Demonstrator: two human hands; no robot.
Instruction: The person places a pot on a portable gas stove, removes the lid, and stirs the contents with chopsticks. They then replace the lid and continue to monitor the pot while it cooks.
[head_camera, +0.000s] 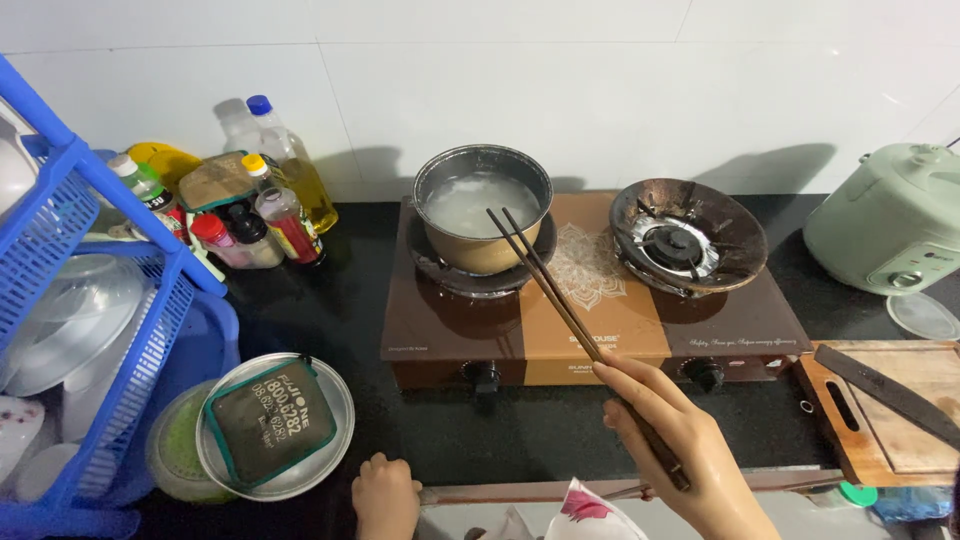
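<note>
Black counter (330, 310) under gas stove (590, 320), chopping board (890, 420).

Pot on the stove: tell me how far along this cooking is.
Done: the pot sits on the left burner of the gas stove, filled with cloudy white liquid. In hand: the right hand holds chopsticks with their tips over the pot's rim; the left hand rests at the counter edge. Left: whether a flame is lit cannot be seen. The right burner is bare, and the cutting board holds only a knife.
</note>
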